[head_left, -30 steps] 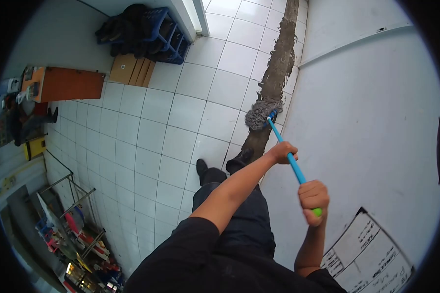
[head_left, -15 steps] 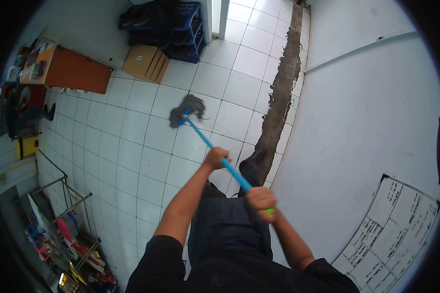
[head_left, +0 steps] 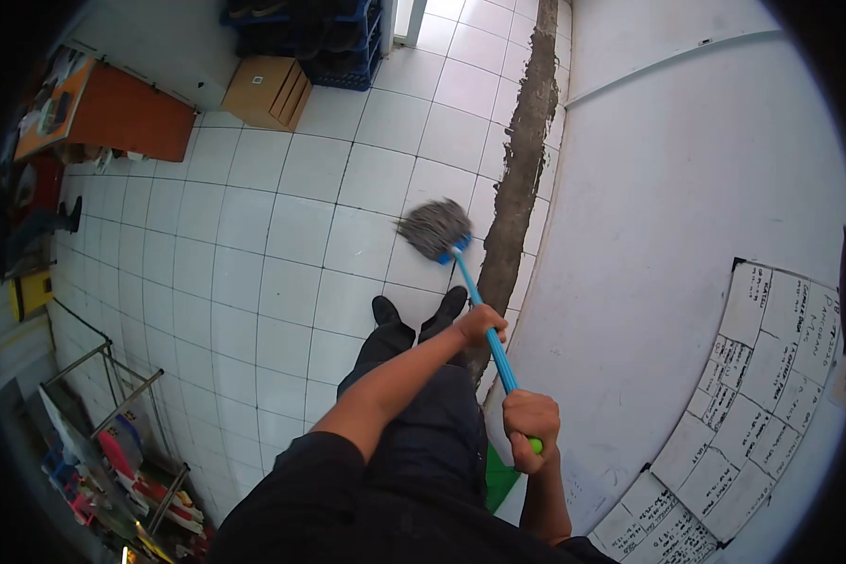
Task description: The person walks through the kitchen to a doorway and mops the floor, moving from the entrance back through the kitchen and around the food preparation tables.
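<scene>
A mop with a grey string head (head_left: 434, 227) rests on the white tiled floor (head_left: 296, 226), just left of a rough cement strip (head_left: 517, 197). Its blue handle (head_left: 470, 282) slants down to the right. My left hand (head_left: 482, 324) is wrapped round the middle of the handle. Lower down, my right hand (head_left: 532, 428) grips the handle close to its green end (head_left: 535, 445). Both of my black shoes (head_left: 386, 310) show on the tiles below the mop head.
Cardboard boxes (head_left: 265, 92) stand by blue crates (head_left: 343, 70) at the top. An orange desk (head_left: 127, 113) and a person's leg (head_left: 42, 223) are at the left. Metal racks (head_left: 127, 399) stand lower left. A white wall (head_left: 667, 179) bounds the right; something green (head_left: 500, 481) lies beside it.
The mop head has moved right, to beside the cement strip. Both hands have moved right and slightly down with the handle. Both shoes now show together, and the green thing has come into view.
</scene>
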